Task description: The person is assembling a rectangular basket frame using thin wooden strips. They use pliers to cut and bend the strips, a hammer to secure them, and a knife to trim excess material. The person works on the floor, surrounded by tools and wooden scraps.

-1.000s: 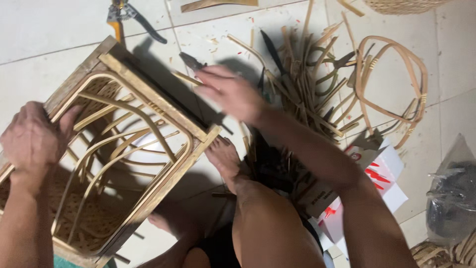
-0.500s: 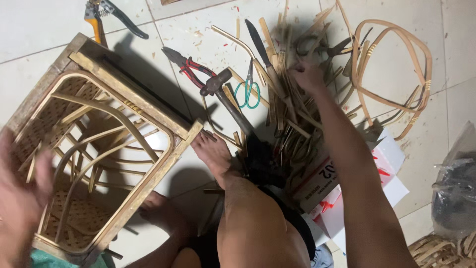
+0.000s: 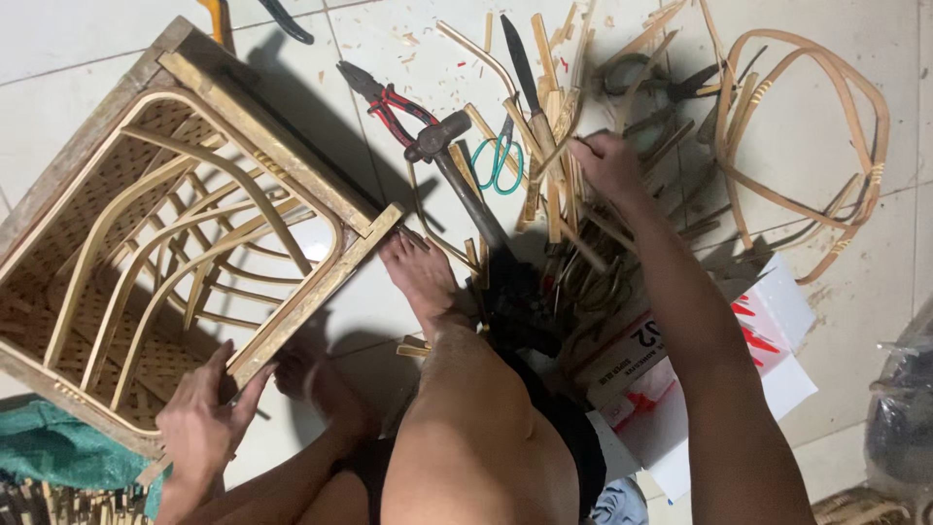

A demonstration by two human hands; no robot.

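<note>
A square bamboo frame (image 3: 262, 156) with curved cane ribs and a woven base stands tilted on the tiled floor at the left. My left hand (image 3: 199, 418) grips its lower right edge. My right hand (image 3: 607, 163) reaches into a pile of bamboo strips (image 3: 549, 117) at the upper middle, fingers closed around a few strips. A hammer (image 3: 457, 160), red-handled pliers (image 3: 384, 97) and green-handled scissors (image 3: 501, 160) lie just left of that hand. My bare foot (image 3: 420, 277) rests against the frame's corner.
Bent cane loops (image 3: 826, 146) lie at the upper right. A white cardboard box (image 3: 768, 340) with red marks sits by my right arm. Green cloth (image 3: 58, 452) lies at the lower left, a plastic bag (image 3: 899, 408) at the right edge, more pliers (image 3: 282, 19) at the top.
My right hand moved from the frame's top edge rightward into the bamboo strips. My left hand shifted from the frame's left side down to its lower right edge. The view moved right.
</note>
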